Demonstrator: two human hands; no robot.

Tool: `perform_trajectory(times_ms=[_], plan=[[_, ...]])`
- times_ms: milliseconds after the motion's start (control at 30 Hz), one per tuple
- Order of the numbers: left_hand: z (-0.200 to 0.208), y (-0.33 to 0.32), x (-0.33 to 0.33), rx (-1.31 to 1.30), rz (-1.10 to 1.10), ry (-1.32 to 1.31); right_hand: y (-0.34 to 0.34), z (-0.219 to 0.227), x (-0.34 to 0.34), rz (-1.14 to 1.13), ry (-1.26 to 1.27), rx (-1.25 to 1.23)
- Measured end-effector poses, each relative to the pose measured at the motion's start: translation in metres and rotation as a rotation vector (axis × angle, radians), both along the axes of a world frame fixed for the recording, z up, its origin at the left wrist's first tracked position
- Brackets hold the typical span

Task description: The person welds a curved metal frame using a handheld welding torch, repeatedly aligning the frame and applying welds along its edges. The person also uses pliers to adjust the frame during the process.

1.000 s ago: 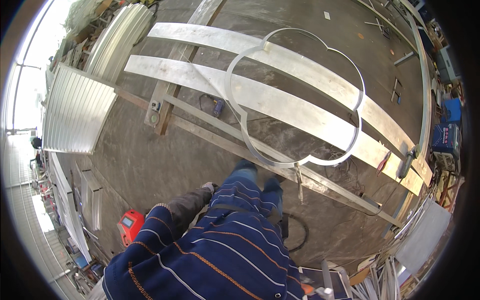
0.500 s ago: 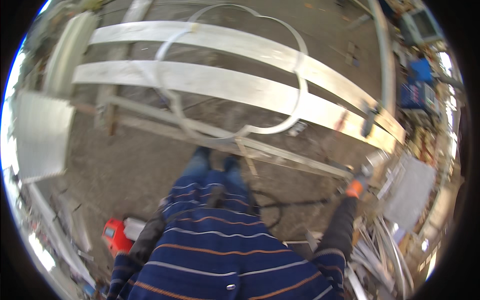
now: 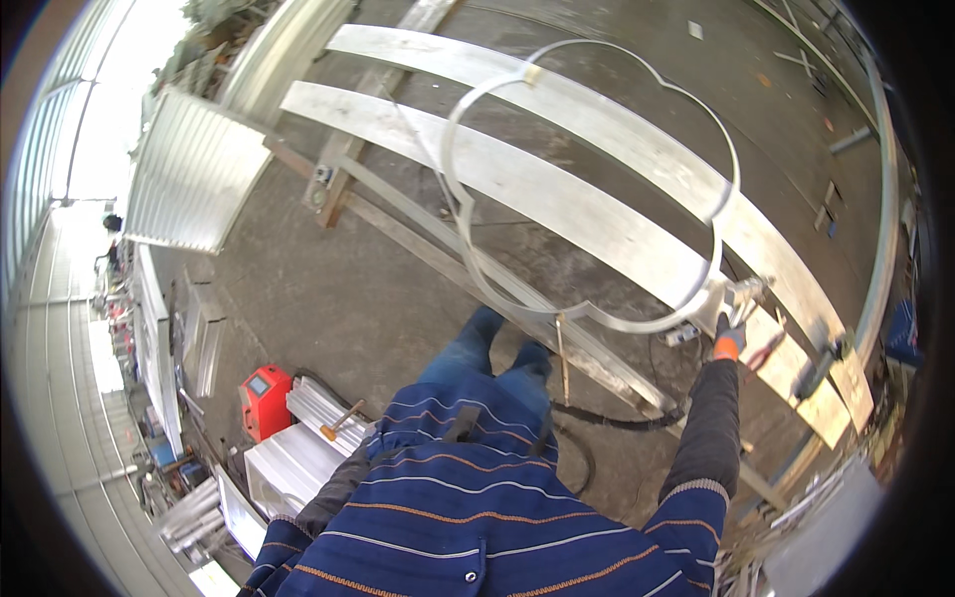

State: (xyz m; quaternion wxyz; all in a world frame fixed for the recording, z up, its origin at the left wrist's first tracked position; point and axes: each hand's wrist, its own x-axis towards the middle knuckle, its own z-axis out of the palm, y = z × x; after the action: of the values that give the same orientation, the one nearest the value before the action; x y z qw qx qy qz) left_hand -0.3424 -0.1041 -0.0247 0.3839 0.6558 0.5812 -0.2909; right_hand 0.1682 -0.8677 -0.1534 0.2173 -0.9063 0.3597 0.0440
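Resting across two slats (image 3: 562,196), the scalloped ring (image 3: 637,325) is flanked at its near right by a silver tool (image 3: 743,291), its kind unclear. Around that tool the gloved right hand (image 3: 730,333) appears closed; the left hand is hidden, so its state cannot be told. The grasp is best held firm, the thin ring left unknocked, the pliers (image 3: 764,352) and grinder (image 3: 817,374) cleared by the sleeve, and the hose (image 3: 622,425) given slack.
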Motion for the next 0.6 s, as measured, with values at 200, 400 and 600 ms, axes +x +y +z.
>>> perform_trajectory(times_ms=[200, 400, 600], plan=[[-0.014, 0.028, 0.013, 0.035, -0.044, -0.060, -0.006, -0.027, -0.003, 0.054, 0.151, -0.048], [-0.034, 0.083, 0.125, -0.002, -0.178, -0.097, -0.007, 0.005, -0.014, 0.221, 0.278, -0.193], [-0.026, 0.094, 0.351, 0.312, -1.082, -0.536, 0.100, 0.049, -0.095, 0.145, -0.113, 0.863]])
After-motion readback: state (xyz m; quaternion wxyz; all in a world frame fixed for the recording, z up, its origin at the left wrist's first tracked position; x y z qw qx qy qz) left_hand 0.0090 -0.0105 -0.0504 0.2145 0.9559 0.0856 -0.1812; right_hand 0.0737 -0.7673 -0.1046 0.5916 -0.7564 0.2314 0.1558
